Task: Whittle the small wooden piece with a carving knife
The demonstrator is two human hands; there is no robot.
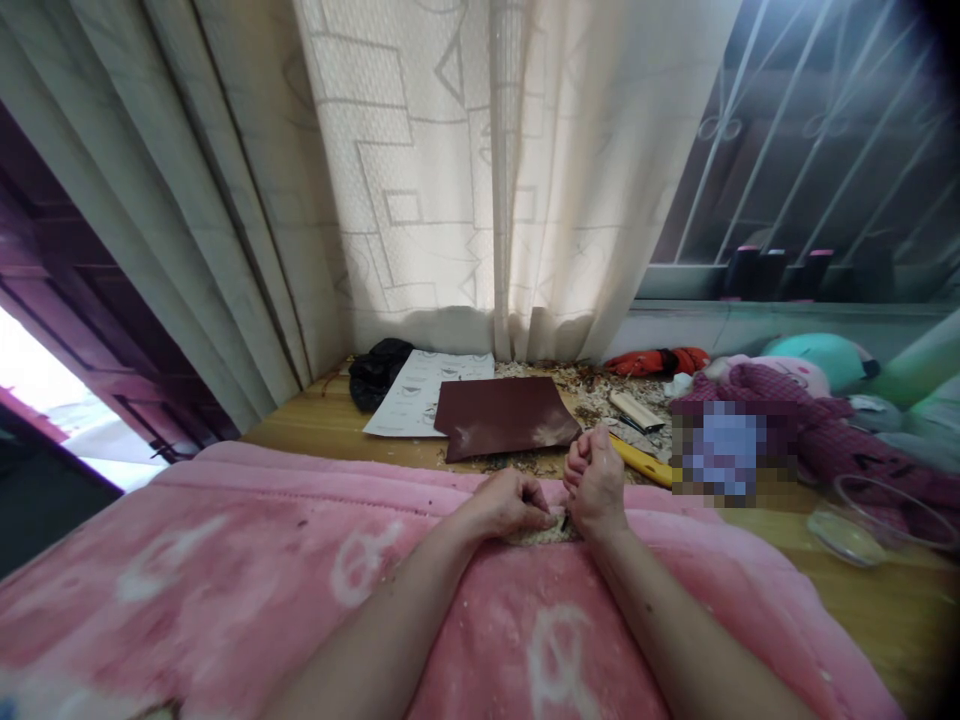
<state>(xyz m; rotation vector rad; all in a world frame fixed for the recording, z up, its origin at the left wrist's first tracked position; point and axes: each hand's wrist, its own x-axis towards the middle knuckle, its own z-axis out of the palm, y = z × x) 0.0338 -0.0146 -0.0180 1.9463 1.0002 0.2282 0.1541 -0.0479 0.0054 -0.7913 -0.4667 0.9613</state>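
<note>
A small heap of pale flakes and husks lies on the pink plush blanket, between my wrists. My left hand reaches down to it with bent fingers pressed together at its edge; whatever sits between the fingertips is too small to name. Just to the right, my right hand is curled into a fist above the blanket's far edge. Its closed fingers hide what they hold, if anything. A dark bit shows beside the heap, close to the right wrist.
Beyond the blanket, a brown sheet overlaps a printed white sheet on the wooden table. Scattered husks, a yellow-handled tool, a cream-coloured object and a black bag lie around. A clear plastic bowl stands right.
</note>
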